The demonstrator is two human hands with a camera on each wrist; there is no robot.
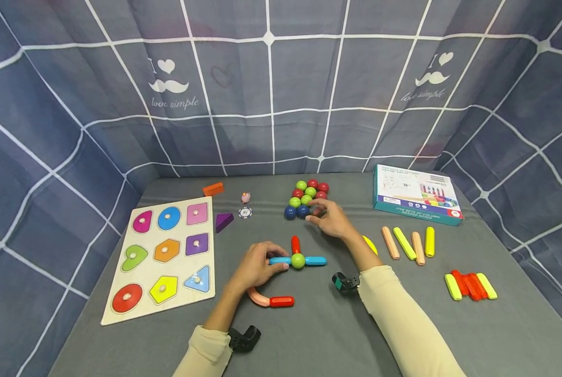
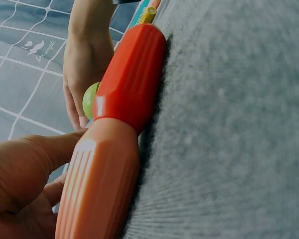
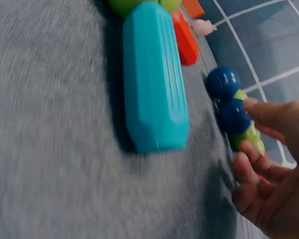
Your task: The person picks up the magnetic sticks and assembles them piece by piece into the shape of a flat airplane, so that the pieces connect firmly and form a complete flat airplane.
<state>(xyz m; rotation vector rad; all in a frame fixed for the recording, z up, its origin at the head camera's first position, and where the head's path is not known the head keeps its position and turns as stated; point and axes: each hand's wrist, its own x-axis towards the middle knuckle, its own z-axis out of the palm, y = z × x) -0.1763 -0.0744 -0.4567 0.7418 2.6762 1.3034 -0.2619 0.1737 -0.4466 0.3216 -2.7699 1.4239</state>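
In the head view my left hand (image 1: 258, 264) pinches the left blue rod (image 1: 279, 260) between thumb and fingers. That rod, a second blue rod (image 1: 316, 261) and a red rod (image 1: 295, 244) meet at a green ball (image 1: 298, 261). Below the left hand lies a curved peach piece (image 1: 258, 298) joined to a red rod (image 1: 281, 301); both loom large in the left wrist view. My right hand (image 1: 332, 219) reaches to the cluster of balls, its fingertips spread right beside a dark blue ball (image 3: 234, 117). Another blue ball (image 1: 290, 212) sits next to it, with green and red balls behind.
A shape puzzle board (image 1: 142, 283) lies at left, near purple (image 1: 223, 222) and orange blocks (image 1: 213, 189). A small pig (image 1: 245, 197) and a chip (image 1: 245, 212) are at the back. A box (image 1: 417, 193), several sticks (image 1: 417, 248) and a red-yellow bundle (image 1: 471, 286) occupy the right.
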